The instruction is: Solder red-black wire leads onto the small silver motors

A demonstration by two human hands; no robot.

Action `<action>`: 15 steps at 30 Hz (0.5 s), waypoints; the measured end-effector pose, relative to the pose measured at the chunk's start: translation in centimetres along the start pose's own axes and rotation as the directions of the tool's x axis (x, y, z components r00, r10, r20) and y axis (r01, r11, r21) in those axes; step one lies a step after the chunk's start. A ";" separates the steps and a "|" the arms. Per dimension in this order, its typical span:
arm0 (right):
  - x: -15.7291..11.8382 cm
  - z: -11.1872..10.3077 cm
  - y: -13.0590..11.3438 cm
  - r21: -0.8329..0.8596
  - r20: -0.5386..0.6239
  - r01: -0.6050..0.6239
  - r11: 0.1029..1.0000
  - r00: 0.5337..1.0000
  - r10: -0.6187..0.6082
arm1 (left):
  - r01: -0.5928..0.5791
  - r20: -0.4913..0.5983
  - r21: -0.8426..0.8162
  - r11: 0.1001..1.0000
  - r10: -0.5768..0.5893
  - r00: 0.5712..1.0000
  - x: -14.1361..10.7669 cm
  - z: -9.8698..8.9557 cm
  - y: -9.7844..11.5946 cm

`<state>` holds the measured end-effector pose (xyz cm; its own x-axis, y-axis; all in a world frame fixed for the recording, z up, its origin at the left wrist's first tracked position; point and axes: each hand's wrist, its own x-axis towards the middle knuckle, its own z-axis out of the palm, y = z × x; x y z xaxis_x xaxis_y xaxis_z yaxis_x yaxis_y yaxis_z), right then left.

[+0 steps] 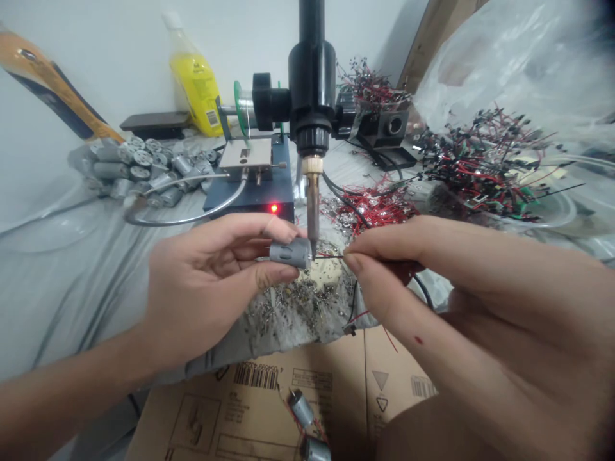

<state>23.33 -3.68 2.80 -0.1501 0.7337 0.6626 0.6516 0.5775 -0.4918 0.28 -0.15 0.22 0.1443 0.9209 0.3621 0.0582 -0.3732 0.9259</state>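
DC motor (289,253), small and cylindrical, sits at the centre of the view, gripped by the left hand (206,282). Its fingers (250,230) and thumb close narrowly around the can. The right hand (480,301) pinches a thin wire lead (331,257) between thumb and forefinger, its bared end meeting the motor's end at 3 o'clock. A soldering iron tip (313,224) descends from 12 o'clock to the same point. Contact among tip, lead and terminal cannot be confirmed; the junction is too small and partly hidden. Solder scrap (307,301) lies heaped below the hands. Loose motors (139,166) lie at 10 o'clock. Two further motors (302,408) rest on cardboard (254,397) at 6 o'clock, the lower one cut off by the frame edge. Red-and-black wired leads (485,166) pile at 2 o'clock.
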 end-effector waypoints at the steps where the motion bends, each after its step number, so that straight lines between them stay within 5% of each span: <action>1: 0.0 0.0 0.0 0.001 0.002 0.001 1.000 1.000 -0.001 | -0.001 0.003 0.002 1.000 0.001 1.000 0.0 0.0 0.0; 15: 0.0 0.0 -0.1 0.016 -0.005 -0.005 1.000 1.000 0.005 | -0.019 0.021 -0.051 0.999 0.020 1.000 -0.1 0.0 -0.1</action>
<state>23.23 -3.72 2.90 -0.1430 0.7346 0.6633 0.6404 0.5797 -0.5039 0.26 -0.21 0.06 0.1664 0.9106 0.3783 0.0052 -0.3844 0.9231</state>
